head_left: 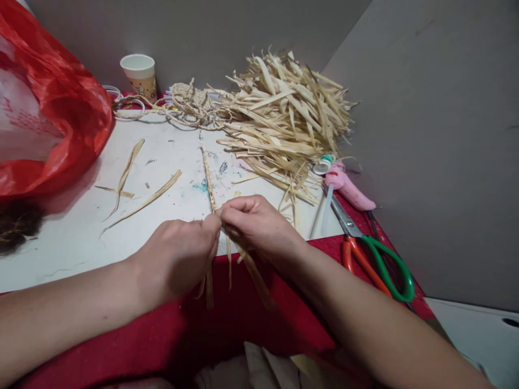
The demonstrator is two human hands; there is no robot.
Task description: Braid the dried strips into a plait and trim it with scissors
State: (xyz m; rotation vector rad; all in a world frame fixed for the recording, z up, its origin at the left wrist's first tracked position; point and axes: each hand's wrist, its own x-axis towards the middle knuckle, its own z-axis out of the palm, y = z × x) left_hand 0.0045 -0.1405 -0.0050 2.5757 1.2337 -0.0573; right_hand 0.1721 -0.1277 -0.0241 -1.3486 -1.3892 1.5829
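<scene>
A braided straw cord [207, 172] runs from a coiled braid [192, 102] at the back toward me and ends between my hands. My left hand [184, 248] is closed around the near end of the cord, fingers curled in. Touching it, my right hand [259, 224] pinches the straw strips at the same spot. Loose strip ends [255, 275] hang below both hands over the red cloth. What exactly lies between the fingertips is partly hidden.
A large pile of dry straw strips [284, 113] lies at the back right. Near it are a pink glue gun [351, 189] and scissors [346, 221] with green and orange handles. A red plastic bag [89, 129] stands left, a paper cup [140, 75] behind. Loose strips [152, 197] lie left.
</scene>
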